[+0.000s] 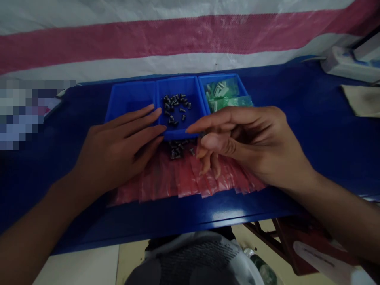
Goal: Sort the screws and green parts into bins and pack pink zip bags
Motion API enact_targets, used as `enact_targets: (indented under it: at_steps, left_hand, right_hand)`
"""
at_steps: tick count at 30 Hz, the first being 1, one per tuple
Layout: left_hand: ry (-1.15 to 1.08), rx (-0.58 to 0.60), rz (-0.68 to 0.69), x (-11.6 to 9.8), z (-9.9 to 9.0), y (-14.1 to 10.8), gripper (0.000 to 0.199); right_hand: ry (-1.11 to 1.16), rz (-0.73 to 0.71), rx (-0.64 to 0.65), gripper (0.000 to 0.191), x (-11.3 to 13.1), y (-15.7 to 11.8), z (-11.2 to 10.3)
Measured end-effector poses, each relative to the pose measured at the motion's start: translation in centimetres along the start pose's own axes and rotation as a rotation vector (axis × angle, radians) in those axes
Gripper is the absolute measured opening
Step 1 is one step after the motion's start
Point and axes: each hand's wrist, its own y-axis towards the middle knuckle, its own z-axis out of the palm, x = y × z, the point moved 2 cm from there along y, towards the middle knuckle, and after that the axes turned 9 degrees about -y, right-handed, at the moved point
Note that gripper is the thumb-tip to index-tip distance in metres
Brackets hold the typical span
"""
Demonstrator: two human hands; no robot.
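Note:
My left hand (114,152) lies open with its fingers stretched out, over the front of the left blue bin (133,95) and reaching the edge of the middle blue bin (200,95). Dark screws (172,102) lie loose in that middle bin. More screws (177,149) form a small pile just in front of it, on red plastic bags (187,184) spread in an overlapping row. My right hand (246,138) hovers above the bags, thumb and index finger pinched round a small dark thing that is too small to name. Its other fingers curl below.
The right blue bin (241,85) holds green plastic packets (228,89) with pale pieces inside. A beige cloth (360,101) and a white device (344,63) are at the table's right. A striped sheet (178,37) hangs behind. A dark red stool (305,245) stands below, right.

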Motion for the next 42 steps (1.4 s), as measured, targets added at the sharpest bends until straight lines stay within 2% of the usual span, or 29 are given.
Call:
enact_targets:
  at_steps: [5, 8, 12, 14, 18, 20, 23, 25, 27, 30, 36, 42]
  left_hand:
    - [-0.014, 0.006, 0.002, 0.0, 0.1, 0.0, 0.017]
    - [-0.013, 0.012, -0.020, 0.0, 0.1, 0.0, 0.017]
    - [-0.009, 0.012, -0.049, 0.0, 0.0, 0.0, 0.017]
    - [-0.004, 0.011, -0.036, -0.1, 0.0, 0.1, 0.016]
    - [0.006, 0.007, -0.012, 0.0, 0.0, 0.1, 0.016]
    - [0.004, -0.007, -0.006, 0.0, 0.0, 0.1, 0.015]
    - [-0.011, 0.001, 0.000, -0.1, 0.0, 0.1, 0.016]
    - [-0.018, 0.013, -0.013, -0.1, 0.0, 0.1, 0.017]
    - [-0.017, 0.022, -0.020, -0.1, 0.0, 0.1, 0.017]
    - [-0.013, 0.030, -0.010, 0.0, 0.1, 0.0, 0.018]
    - [-0.013, 0.027, -0.037, 0.1, 0.1, -0.3, 0.018]
    - [-0.003, 0.017, -0.006, 0.0, 0.1, -0.1, 0.018]
  right_hand:
    - [-0.053, -0.013, 0.090, 0.013, 0.2, -0.3, 0.4]
    - [-0.064, -0.012, 0.049, 0.003, 0.3, -0.3, 0.3]
    - [-0.124, 0.060, -0.006, 0.019, -0.1, 0.0, 0.0]
    - [-0.128, 0.076, -0.046, 0.021, -0.3, 0.2, -0.2]
    - [-0.140, -0.070, -0.167, 0.017, 0.2, 0.1, -0.5]
    - [-0.358, -0.192, -0.189, 0.019, 0.6, -0.3, -0.6]
    - [-0.937, -0.470, -0.075, 0.022, 0.3, -0.8, -0.2]
    - [-1.268, -0.620, 0.118, 0.025, -0.7, -0.9, 0.3]
    - [-1.429, -0.687, 0.291, 0.027, -1.7, -0.8, 0.7]
    - [-1.449, -0.678, 0.374, 0.030, -2.3, -0.7, 0.9]
    - [-1.407, -0.650, 0.321, 0.023, -2.4, -0.6, 0.6]
    - [-1.355, -0.678, 0.318, 0.027, -2.7, -0.3, 1.0]
